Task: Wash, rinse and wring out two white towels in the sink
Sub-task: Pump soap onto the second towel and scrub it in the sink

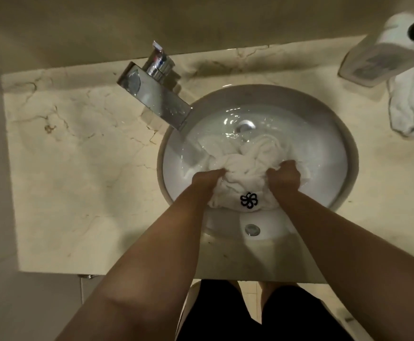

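From the head camera, your left hand (207, 179) and right hand (284, 177) sit at the centre of the frame, each with fingers curled into a bunched white towel (244, 168) and gripping it from either side. The wet towel lies in the round sink (329, 153), its black flower logo (249, 200) facing you near the lower rim. The chrome faucet (155, 94) reaches in from the upper left, water running. A second white towel (412, 107) lies on the marble counter (77, 168) at the right edge, just below a white bottle (375, 62).
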A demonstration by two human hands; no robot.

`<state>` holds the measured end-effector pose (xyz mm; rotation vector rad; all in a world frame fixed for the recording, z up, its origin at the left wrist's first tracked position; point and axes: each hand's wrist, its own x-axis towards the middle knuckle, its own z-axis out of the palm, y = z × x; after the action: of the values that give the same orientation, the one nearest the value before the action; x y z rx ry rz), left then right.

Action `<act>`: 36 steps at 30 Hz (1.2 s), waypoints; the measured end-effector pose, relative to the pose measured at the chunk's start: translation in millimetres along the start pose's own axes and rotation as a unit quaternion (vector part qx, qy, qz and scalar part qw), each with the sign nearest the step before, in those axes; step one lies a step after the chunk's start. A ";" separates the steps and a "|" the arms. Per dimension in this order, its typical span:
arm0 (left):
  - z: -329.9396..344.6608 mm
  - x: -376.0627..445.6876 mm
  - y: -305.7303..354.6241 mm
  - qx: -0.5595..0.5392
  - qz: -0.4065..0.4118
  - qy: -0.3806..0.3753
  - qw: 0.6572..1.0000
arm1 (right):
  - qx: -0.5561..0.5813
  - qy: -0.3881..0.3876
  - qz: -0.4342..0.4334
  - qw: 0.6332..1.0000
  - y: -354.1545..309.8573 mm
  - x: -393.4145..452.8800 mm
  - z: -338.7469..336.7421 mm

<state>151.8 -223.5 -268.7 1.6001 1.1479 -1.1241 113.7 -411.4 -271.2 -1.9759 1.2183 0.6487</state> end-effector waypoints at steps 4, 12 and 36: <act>-8.8 -9.9 0.2 -0.036 0.070 -0.005 0.997 | 0.112 -0.030 0.129 0.985 2.6 -17.8 -10.6; -16.7 -89.3 7.2 -0.085 0.176 0.048 0.980 | 0.290 -0.152 0.126 0.936 1.9 -44.2 -51.4; -31.0 -222.4 -19.6 -0.144 0.142 -0.078 0.976 | 0.270 -0.146 -0.056 0.950 -23.9 -154.7 -164.6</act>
<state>99.5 -235.6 -49.8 1.3715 0.8995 -0.8389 76.9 -449.4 -50.3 -1.4220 0.9659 0.4660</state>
